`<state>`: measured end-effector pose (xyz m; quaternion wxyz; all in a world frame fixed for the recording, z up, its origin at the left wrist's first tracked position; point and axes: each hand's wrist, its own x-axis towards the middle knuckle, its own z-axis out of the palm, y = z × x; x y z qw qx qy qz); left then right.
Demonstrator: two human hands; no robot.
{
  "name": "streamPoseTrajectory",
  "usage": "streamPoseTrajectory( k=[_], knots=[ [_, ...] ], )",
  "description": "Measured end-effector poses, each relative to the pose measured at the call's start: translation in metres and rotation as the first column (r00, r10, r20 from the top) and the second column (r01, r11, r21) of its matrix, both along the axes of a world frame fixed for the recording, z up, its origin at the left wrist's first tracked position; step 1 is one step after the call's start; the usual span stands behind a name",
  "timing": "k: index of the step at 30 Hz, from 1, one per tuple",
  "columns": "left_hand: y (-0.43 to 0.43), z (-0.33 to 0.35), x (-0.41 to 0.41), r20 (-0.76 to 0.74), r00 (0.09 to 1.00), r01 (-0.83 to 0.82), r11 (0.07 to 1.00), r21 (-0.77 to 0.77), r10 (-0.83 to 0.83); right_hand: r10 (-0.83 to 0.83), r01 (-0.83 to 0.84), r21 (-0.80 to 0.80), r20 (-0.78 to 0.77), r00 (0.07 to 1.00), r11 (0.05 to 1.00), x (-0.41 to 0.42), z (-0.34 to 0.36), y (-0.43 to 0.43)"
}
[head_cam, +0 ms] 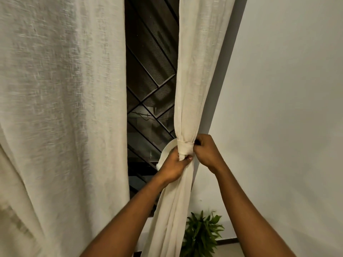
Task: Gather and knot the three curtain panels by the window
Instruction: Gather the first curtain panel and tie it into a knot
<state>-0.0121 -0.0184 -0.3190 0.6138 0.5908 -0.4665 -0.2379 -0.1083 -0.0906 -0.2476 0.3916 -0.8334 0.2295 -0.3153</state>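
Observation:
A cream curtain panel [194,75] hangs at the right side of the window, gathered into a narrow bundle. A wrapped knot [185,147] sits at its waist, with a loop of cloth [168,148] sticking out to the left. My left hand [175,165] grips the cloth just under the knot, thumb across the front. My right hand [206,152] pinches the knot's right side with curled fingers. The tail [172,210] hangs loose below. A second wide cream panel [61,108] hangs ungathered at left.
Between the two panels shows a dark window [150,71] with a diagonal metal grille. A plain white wall [287,89] fills the right. A green leafy plant [202,234] stands low by the wall, right of the curtain tail.

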Motion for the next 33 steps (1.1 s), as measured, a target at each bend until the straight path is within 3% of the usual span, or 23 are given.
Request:
streamPoseTrajectory(
  k=[3,5,8,11,14,17,22,25,28,33],
  knots=[
    [0.001,-0.002,0.001,0.025,0.999,-0.047,0.998,-0.032,0.048,0.208,-0.233,0.229,0.129,0.97,0.945,-0.007,-0.007,-0.002],
    [0.0,-0.002,-0.001,0.032,0.997,-0.069,0.996,-0.049,0.071,0.25,-0.275,0.268,0.124,0.96,0.923,-0.006,-0.01,0.001],
    [0.001,0.003,-0.014,-0.015,0.998,-0.06,0.993,-0.097,0.059,0.11,-0.12,0.166,0.067,0.992,0.979,0.002,-0.014,0.013],
    [0.003,0.002,-0.017,-0.054,0.999,-0.009,0.996,-0.091,0.004,-0.067,0.051,0.125,0.131,0.989,0.991,0.007,-0.016,0.018],
    [0.013,-0.003,-0.01,-0.285,0.959,-0.047,0.985,-0.168,-0.003,-0.059,0.038,0.148,0.137,0.989,0.988,0.004,-0.014,0.012],
    [0.021,-0.005,-0.01,-0.506,0.861,-0.213,0.941,-0.263,0.054,-0.028,0.014,0.134,0.105,0.994,0.991,0.0,-0.012,0.007],
    [0.028,0.005,-0.012,-0.382,0.841,-0.511,0.796,-0.324,0.384,-0.042,0.026,0.143,0.116,0.992,0.989,-0.001,-0.014,0.003],
    [0.031,0.01,-0.018,-0.295,0.878,-0.473,0.771,-0.426,0.376,-0.086,0.072,0.107,0.127,0.988,0.992,0.003,-0.013,0.004],
    [0.027,0.011,-0.028,-0.249,0.873,-0.486,0.787,-0.379,0.419,-0.191,0.191,0.015,0.134,0.972,0.982,0.009,-0.014,0.01],
    [0.024,0.012,-0.038,-0.264,0.874,-0.482,0.795,-0.368,0.407,-0.347,0.382,-0.076,0.286,0.893,0.921,0.013,-0.03,0.022]
  ],
)
